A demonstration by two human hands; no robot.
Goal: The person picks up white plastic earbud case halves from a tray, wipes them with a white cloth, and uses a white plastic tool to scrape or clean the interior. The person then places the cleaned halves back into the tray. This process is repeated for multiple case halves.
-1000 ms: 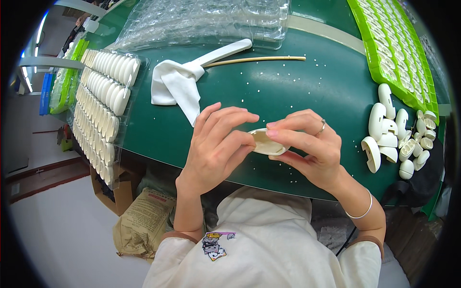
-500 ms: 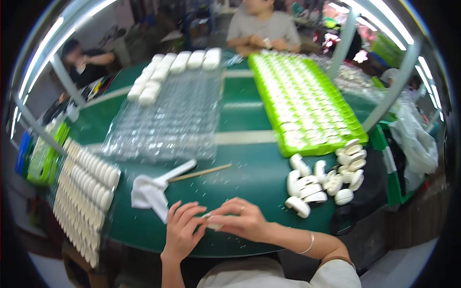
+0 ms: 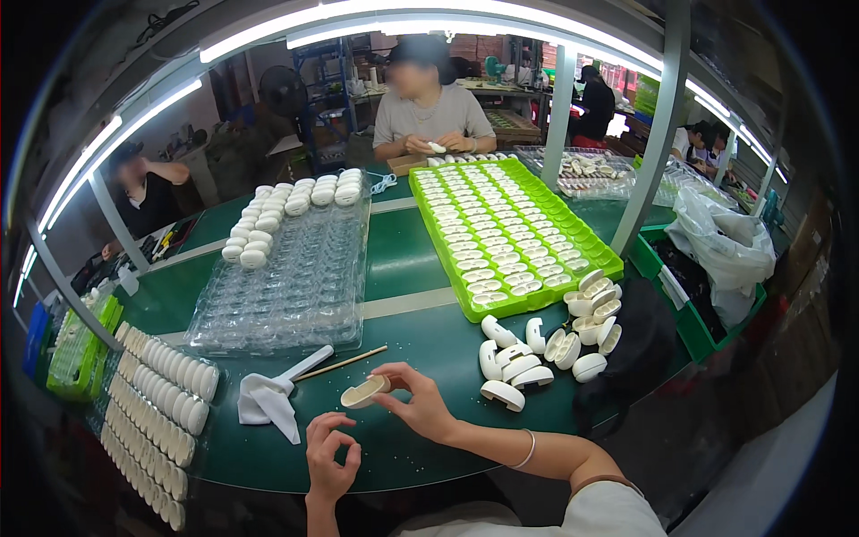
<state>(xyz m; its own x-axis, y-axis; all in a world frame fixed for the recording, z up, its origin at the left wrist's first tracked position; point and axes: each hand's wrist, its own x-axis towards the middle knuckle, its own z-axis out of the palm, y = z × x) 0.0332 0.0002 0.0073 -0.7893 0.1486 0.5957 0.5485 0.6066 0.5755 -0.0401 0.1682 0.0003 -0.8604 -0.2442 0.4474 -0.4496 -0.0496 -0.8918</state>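
Between the thumb and fingers of my right hand (image 3: 419, 404) is a cream-white oval plastic shell (image 3: 365, 392), hollow and tilted so its inside shows. Lower and to its left, my left hand (image 3: 331, 455) hovers apart from the shell, fingers loosely curled with a gap at the thumb and nothing visible in it. A white cloth (image 3: 267, 403) lies by a white-handled tool (image 3: 313, 361), its head covered by the cloth. Beside that rests a thin wooden stick (image 3: 344, 362). Several loose white shells (image 3: 517, 365) are piled to the right of my hands.
A bright green tray (image 3: 465, 309) full of white parts stands beyond the pile. Clear plastic trays (image 3: 277, 300) hold closed white cases (image 3: 255, 257). Rows of shells (image 3: 165, 376) fill a tray at left. Across the green table, a person (image 3: 434, 116) handles a white piece. Posts rise around the table.
My hands have separated; the right has lifted the shell up and left, turning its hollow side into view. My left hand has dropped lower. The head view has tilted up.
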